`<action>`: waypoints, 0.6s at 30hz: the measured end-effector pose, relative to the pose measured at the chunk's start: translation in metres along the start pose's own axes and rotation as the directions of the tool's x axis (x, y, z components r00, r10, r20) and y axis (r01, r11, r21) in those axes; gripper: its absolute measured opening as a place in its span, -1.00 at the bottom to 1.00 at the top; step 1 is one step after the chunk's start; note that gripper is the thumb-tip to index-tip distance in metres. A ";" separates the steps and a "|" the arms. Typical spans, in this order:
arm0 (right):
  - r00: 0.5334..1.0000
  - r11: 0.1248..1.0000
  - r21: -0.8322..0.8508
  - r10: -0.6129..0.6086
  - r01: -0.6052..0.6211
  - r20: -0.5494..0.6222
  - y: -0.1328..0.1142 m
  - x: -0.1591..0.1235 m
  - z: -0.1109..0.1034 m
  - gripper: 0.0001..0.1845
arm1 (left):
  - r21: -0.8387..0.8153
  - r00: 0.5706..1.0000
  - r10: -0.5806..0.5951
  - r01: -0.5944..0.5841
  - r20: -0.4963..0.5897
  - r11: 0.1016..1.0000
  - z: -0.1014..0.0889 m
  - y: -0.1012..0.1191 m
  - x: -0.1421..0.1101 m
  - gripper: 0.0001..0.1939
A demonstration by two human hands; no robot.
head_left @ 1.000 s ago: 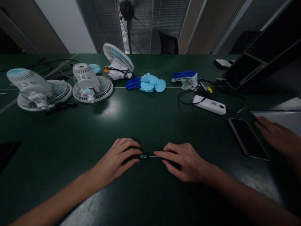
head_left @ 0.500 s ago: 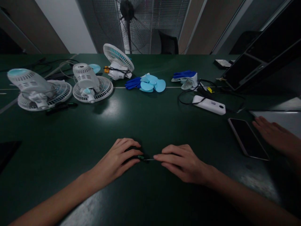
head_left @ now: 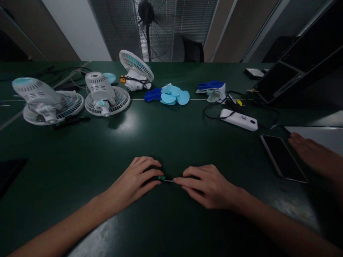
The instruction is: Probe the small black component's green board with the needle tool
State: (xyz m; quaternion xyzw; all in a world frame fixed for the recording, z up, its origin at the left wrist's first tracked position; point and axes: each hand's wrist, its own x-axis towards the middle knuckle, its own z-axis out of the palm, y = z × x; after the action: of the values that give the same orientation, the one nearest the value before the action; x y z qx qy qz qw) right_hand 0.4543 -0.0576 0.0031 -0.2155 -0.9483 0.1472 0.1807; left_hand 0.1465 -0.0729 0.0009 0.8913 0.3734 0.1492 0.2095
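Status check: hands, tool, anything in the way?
Left hand on slim metal-shafted tool, green-and-black handle. Right hand at shaft's far end. Black rectangular phone, another person's bare hand off to the right.

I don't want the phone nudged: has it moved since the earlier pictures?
No. The phone lies where it did, judged against the white device.

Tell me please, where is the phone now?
In the head view, the phone lies flat on the table at the right side, between your right hand and the other person's hand.
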 end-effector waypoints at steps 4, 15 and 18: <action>0.999 0.995 -0.086 -0.043 0.042 -0.014 -0.002 0.002 0.002 -0.63 | 0.007 1.000 0.007 -0.007 0.002 1.000 0.001 0.002 -0.001 -0.75; 0.973 0.972 -0.232 -0.032 -0.022 -0.227 -0.007 -0.002 0.008 -0.61 | -0.010 1.000 0.018 -0.018 0.005 1.000 0.001 0.005 0.000 -0.75; 0.979 0.981 -0.192 -0.059 0.020 -0.195 -0.007 -0.002 0.006 -0.63 | -0.012 1.000 0.008 -0.008 -0.013 1.000 0.002 0.004 -0.001 -0.76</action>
State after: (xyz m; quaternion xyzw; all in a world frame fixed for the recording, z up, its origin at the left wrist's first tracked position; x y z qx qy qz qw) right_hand 0.4513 -0.0658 0.0000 -0.2264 -0.9391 0.0306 0.2568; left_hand 0.1489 -0.0763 0.0011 0.8905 0.3703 0.1579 0.2121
